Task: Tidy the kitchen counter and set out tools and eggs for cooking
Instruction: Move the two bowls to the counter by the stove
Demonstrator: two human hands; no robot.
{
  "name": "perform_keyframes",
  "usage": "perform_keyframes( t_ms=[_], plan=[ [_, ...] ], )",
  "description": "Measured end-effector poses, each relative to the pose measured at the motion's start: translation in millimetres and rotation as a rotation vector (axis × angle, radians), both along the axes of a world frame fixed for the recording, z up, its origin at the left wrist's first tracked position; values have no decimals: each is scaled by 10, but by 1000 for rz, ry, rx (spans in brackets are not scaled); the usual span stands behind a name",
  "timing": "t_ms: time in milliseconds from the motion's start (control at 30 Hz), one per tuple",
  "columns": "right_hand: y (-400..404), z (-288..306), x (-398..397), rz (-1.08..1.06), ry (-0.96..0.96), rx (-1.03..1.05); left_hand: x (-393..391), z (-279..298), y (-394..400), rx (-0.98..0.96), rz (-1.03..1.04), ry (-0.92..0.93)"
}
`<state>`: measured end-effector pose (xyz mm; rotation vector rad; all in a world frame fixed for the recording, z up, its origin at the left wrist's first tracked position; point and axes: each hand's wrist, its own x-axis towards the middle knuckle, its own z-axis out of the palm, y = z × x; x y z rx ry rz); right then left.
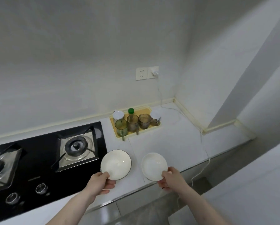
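Left hand (102, 181) pinches dark-rimmed bowl (116, 164) at its near rim; right hand (171, 179) likewise grasps white bowl (154, 166), above the counter (168, 143).

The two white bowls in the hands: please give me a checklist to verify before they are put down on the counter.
1. Left hand grips the near rim of the dark-rimmed white bowl: ok.
2. Right hand grips the near rim of the plain white bowl: ok.
3. Both bowls look empty: ok.
4. White counter beyond the bowls is bare: ok.
5. Dark-rimmed bowl lies close to the black gas hob edge; whether it overlaps: cannot tell.
6. Thin white cable runs along the counter to the right, apart from the bowls: ok.
7. Yellow tray of glass cups stands near the wall, apart from the bowls: ok.
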<state>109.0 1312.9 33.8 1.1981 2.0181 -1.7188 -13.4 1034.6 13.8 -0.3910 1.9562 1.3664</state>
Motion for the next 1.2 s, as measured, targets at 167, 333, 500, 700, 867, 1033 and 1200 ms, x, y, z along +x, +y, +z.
perform_keyframes(
  t_ms=[167, 333, 500, 700, 867, 1033, 1200],
  plan=[
    [287, -213, -213, 46, -47, -42, -24, -122, 309, -15, 122, -73],
    [392, -341, -425, 61, -75, -89, -261, -208, 479, -38, 152, -110],
    [418, -441, -659, 51, -97, -99, -611, -376, 529, -70, 136, -123],
    [459, -599, -877, 18, -112, -82, -862, -505, 625, -69, 120, -149],
    [498, -772, -1090, -6, -147, -111, -973, -574, 671, -105, 85, -168],
    [529, -908, -1377, -23, -165, -124, -1072, -613, 740, -123, 102, -178],
    [520, -1030, -1672, -28, -186, -163, -1104, -678, 780, -119, 121, -205]
  ],
)
